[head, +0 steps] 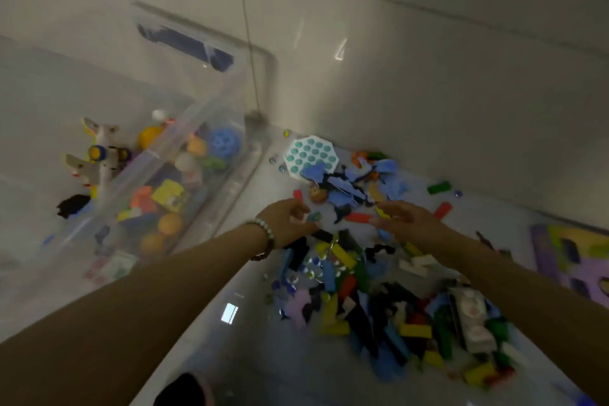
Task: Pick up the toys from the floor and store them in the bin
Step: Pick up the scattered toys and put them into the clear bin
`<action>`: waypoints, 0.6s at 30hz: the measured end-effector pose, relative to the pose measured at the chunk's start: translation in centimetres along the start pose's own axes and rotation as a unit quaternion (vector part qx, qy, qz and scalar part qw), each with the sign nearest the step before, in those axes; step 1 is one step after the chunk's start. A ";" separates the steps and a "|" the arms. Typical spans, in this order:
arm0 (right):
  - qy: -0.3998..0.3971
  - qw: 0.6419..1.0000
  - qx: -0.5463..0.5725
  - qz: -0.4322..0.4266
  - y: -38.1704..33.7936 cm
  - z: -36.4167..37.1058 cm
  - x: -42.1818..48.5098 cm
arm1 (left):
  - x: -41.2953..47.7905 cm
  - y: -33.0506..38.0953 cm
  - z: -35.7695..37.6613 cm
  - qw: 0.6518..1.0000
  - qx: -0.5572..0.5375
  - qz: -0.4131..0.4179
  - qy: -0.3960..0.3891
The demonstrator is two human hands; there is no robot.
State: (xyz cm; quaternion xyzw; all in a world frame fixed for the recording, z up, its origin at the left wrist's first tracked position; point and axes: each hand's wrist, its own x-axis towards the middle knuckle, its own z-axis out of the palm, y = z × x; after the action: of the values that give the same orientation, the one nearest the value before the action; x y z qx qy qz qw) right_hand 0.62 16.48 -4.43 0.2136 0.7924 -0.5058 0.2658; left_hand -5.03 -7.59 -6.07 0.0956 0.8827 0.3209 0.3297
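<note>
Toys (342,255) in a loose heap on glossy white floor (290,369), head view, heap running from frame centre out to 5 o'clock: mostly coloured wooden blocks, with glass pebbles (313,265) mixed in near the middle. Clear plastic bin (242,171) at 9 o'clock, just beside the heap, holding a toy plane (99,158), a blue gear wheel (225,142), orange balls (169,223) and other pieces seen through its wall. White pop-it board (311,155) with teal bubbles on the floor at 12 o'clock from the hands, near the bin's corner. Flat blue pieces (342,198) just beside it at its 4 o'clock, partly over its edge. Red block (358,217) lies between the two hands; green block (438,187) off at 2 o'clock, near the wall. Purple shape board (570,257) at 3 o'clock, at the frame edge. Left hand (286,217), beaded bracelet (265,227) on the wrist, fingers curled, small teal piece (313,217) at its fingertips; blurred, cannot tell whether pinched or only touched. Right hand (408,222) over the heap, fingers stretched out and apart, holding nothing that can be made out; yellow piece (384,212) right at its fingertips. Both hands are beside the bin, not over it.
</note>
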 end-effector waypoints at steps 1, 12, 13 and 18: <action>0.007 1.000 0.002 -0.002 1.5 0.2 0.0 | 0.2 -0.7 1.3 1.000 0.012 -0.004 -0.006; 0.073 0.997 0.030 -0.001 10.4 3.8 -1.2 | -1.0 -2.4 9.3 0.998 -0.061 0.019 -0.010; 0.079 0.996 0.036 -0.002 10.7 4.0 -1.3 | -1.1 -2.5 9.8 0.998 -0.054 0.020 -0.007; 0.082 0.996 0.035 -0.025 10.9 4.8 -1.0 | -0.9 -2.1 10.7 0.998 -0.060 0.029 -0.004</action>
State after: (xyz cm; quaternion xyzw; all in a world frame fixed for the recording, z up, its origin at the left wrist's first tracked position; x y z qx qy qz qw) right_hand 8.98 16.33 -12.99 0.2440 0.7985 -0.5201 0.1798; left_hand 2.63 -4.24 -13.08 0.1027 0.8571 0.3826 0.3292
